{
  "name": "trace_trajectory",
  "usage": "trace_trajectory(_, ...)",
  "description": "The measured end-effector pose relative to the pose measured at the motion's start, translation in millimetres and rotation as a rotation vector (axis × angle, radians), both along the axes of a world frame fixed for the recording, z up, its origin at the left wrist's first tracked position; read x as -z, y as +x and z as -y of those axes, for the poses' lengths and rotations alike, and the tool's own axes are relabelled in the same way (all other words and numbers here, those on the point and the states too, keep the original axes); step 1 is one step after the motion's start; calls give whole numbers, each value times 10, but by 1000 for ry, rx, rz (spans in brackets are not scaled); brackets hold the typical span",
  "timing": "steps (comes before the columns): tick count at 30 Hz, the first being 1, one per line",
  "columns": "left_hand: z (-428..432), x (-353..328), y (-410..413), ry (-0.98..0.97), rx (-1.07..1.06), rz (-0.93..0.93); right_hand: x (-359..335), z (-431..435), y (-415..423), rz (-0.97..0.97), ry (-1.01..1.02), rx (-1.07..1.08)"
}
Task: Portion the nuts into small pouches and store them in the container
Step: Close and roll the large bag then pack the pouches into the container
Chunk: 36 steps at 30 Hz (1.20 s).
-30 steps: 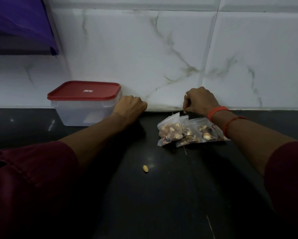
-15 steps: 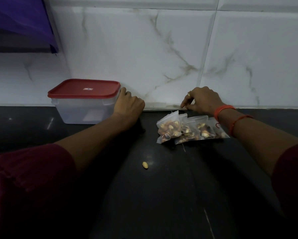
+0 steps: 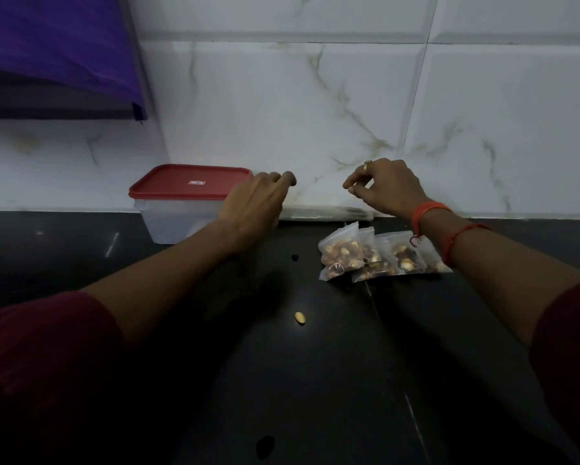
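Observation:
A clear plastic container with a red lid shut on it stands against the wall at the left. My left hand hovers at its right side, fingers loosely curled and holding nothing. Several small clear pouches of nuts lie overlapping on the black counter, under my right wrist. My right hand is raised above and behind them with its fingers loosely bent; I see nothing in it. One loose pale nut lies on the counter in front of the pouches.
A white marble-tiled wall closes off the back. A pale translucent strip lies along its base between my hands. Purple cloth hangs at the top left. Two dark bits lie on the counter.
Both hands have lifted off the counter's back edge and loosened from fists. The left hand now hangs beside the container. The pouches and the loose nut have not moved.

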State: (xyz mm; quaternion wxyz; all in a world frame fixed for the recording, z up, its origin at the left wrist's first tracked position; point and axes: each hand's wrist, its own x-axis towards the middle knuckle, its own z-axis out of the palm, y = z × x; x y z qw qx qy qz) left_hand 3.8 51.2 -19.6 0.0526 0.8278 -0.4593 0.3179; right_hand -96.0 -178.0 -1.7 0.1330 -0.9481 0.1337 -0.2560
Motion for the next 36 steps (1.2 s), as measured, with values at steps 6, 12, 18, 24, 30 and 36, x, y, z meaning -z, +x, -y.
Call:
trace_trajectory(6,-563,-87,207,-303,63,18,-66,-570,237,91,215,-91)
trace_trajectory(12,-1122,-26,482,-441,-173,-79,41,-1203,516,91,435,-136)
trace_trajectory(18,-1448,110,625,-825,-377,-687,89,-1698,706,-25,715,-70)
trace_trajectory(24,-1594,24,447,-1109,-202,-1126,2,-1928,585,-7,847,-96)
trace_trajectory(30,-1724,-296,-73,-1071,2,-1068,-345,-1859,-47,134,830,-182)
trace_trajectory(36,-1683,-493,-1024,-1055,164,-1139,-447,-1769,-1165,215,833,-190)
